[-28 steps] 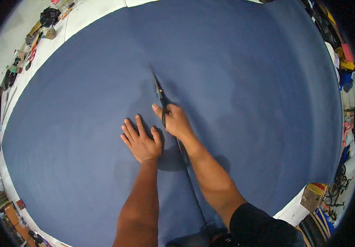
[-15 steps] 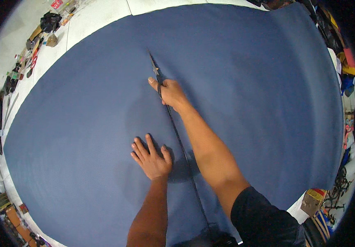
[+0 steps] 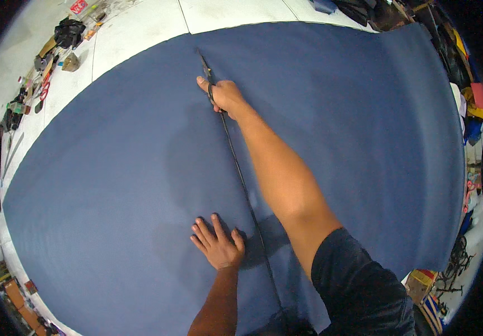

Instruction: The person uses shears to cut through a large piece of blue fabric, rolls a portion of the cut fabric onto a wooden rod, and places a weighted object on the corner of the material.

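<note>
A large sheet of dark blue material [image 3: 112, 168] lies spread over a white surface. A dark slit runs through it from near my body up to the scissors [image 3: 205, 66]. My right hand [image 3: 227, 98] grips the scissors by their handles, with the blades pointing at the sheet's far edge. How far the blades are parted I cannot make out. My left hand [image 3: 219, 246] rests flat on the sheet, fingers spread, just left of the slit, with nothing in it.
White surface [image 3: 140, 33] shows beyond the far edge. Along the left lie a black plastic bag [image 3: 69, 32], red-handled scissors [image 3: 43, 91] and other small items. Bags and coloured pieces [image 3: 474, 101] crowd the right rim. A cardboard box [image 3: 419, 284] stands at the lower right.
My right hand and the scissors have moved farther away toward the sheet's far edge, and the slit has grown longer. My left hand sits lower in view, still flat. The view has shifted slightly.
</note>
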A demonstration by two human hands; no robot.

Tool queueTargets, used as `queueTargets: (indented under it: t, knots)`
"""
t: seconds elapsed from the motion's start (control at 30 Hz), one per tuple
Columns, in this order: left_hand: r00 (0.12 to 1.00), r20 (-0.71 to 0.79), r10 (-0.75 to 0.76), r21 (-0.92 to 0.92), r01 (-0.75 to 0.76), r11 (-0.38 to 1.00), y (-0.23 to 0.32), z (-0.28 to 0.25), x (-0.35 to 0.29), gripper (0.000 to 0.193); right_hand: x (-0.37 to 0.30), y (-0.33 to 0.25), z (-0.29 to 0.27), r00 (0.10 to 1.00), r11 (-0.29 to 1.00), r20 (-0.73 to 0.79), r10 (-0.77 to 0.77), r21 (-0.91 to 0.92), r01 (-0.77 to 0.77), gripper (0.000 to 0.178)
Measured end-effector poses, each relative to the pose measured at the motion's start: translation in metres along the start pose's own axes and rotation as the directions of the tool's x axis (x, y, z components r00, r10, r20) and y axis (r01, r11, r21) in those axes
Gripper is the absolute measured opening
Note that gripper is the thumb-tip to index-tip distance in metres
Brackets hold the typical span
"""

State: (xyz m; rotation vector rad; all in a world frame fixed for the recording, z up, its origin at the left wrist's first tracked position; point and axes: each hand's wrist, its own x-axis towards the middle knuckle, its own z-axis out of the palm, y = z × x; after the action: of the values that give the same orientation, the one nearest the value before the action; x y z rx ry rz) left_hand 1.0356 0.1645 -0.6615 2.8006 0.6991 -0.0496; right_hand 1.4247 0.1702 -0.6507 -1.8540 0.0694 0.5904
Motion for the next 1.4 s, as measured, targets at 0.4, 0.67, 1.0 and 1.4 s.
queueTargets:
  t: [0.4,0.67,1.0,1.4]
  knots:
    - [1.0,-0.001,0.008,-0.002,-0.008,1.0,0.001,-0.002,-0.002,0.066,0.059,-0.024,-0.001,0.999,0.995,0.006,-0.052,-0.091,0.052,0.063]
    - [0.999,-0.028,0.018,-0.012,-0.019,1.0,0.001,-0.001,-0.005,0.066,-0.078,0.011,-0.016,0.961,0.969,-0.134,-0.241,0.021,0.246,0.055]
    - [0.995,-0.094,0.013,-0.003,-0.013,1.0,0.001,0.0,-0.007,0.064,-0.622,0.296,-0.103,0.728,0.81,-0.668,0.153,-0.338,-0.48,0.067]
    - [0.972,-0.227,0.063,-0.111,-0.09,0.99,-0.017,0.009,-0.006,0.074,-0.649,0.351,-0.081,0.786,0.766,-0.604,-0.132,-0.565,-0.306,0.076]
